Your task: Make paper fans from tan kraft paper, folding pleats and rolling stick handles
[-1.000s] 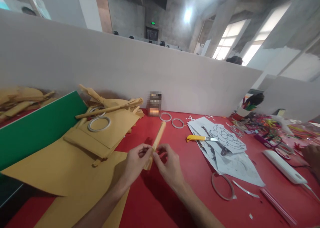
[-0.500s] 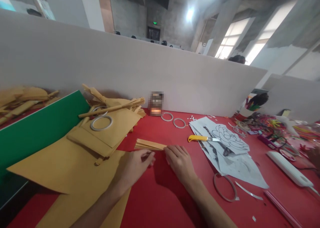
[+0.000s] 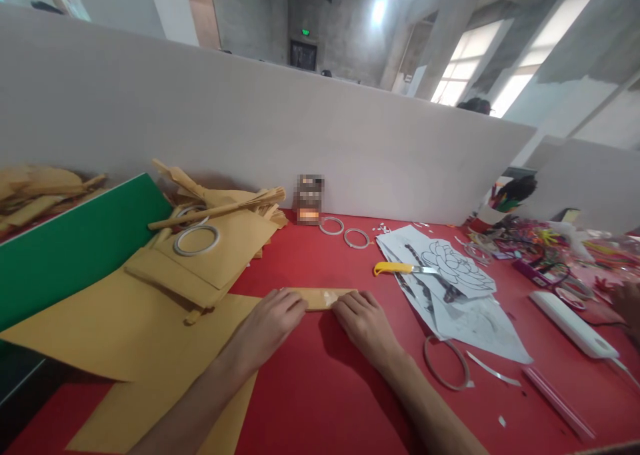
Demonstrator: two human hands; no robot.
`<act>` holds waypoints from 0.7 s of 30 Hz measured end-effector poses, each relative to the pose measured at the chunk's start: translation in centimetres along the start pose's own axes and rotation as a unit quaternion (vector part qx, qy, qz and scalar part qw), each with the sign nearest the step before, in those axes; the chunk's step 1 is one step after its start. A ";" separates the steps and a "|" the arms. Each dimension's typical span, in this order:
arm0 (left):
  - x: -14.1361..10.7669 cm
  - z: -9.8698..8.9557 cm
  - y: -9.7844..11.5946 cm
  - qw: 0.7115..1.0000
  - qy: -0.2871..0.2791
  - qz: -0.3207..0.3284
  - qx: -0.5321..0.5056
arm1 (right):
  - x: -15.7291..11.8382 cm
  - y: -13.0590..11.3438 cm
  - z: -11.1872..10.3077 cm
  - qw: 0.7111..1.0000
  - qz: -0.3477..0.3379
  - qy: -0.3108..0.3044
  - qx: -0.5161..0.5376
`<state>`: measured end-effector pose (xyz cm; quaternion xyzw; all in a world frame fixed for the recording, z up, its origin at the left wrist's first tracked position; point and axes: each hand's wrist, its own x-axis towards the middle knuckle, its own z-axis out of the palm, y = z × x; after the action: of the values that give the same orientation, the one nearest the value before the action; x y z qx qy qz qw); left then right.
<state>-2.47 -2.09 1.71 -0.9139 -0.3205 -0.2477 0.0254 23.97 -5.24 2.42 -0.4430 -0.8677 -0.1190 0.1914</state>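
A narrow strip of folded brown paper (image 3: pixel 319 299) lies level on the red table, with a pale shiny patch on its upper face. My left hand (image 3: pixel 277 314) is closed over its left end, fingers curled round the edge. At the other end, my right hand (image 3: pixel 361 318) grips it the same way. Only the strip's middle shows between the hands; both thumbs are hidden. Left of my left hand are large brown paper sheets (image 3: pixel 165 402), with more folded brown paper (image 3: pixel 200 268) heaped behind.
A yellow-handled knife (image 3: pixel 400 268) rests on white drawing sheets (image 3: pixel 463 265) at the right. Several rings lie around, one (image 3: pixel 447 363) near my right forearm. A white glue gun (image 3: pixel 570 323) and craft clutter sit farther right. A green board (image 3: pixel 85 235) leans at the left; a white partition (image 3: pixel 390 155) stands behind.
My left hand, loosely curled below the strip before, now grips its left end. The pleated strip has turned, so its flat face with the shiny patch shows upward. The view has shifted slightly.
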 end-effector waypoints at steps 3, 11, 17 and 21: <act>-0.1 0.3 -0.3 0.999 -0.009 -0.029 -0.040 | 0.0 0.3 0.3 0.997 0.049 -0.016 0.050; 1.4 -0.1 -0.6 0.973 -0.060 -0.163 -0.150 | 1.3 1.1 0.7 0.971 0.184 -0.071 0.135; 4.8 -2.6 -1.1 0.910 -0.145 -0.307 -0.237 | 3.3 2.7 -0.3 0.937 0.241 -0.130 0.216; 5.2 -2.7 -1.6 0.904 -0.155 -0.327 -0.229 | 3.6 3.1 -0.3 0.932 0.247 -0.138 0.226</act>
<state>-1.14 1.56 6.35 -0.7656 -0.5354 -0.1637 -0.3168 24.68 -0.96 4.36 -0.6007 -0.7524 0.1942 0.1881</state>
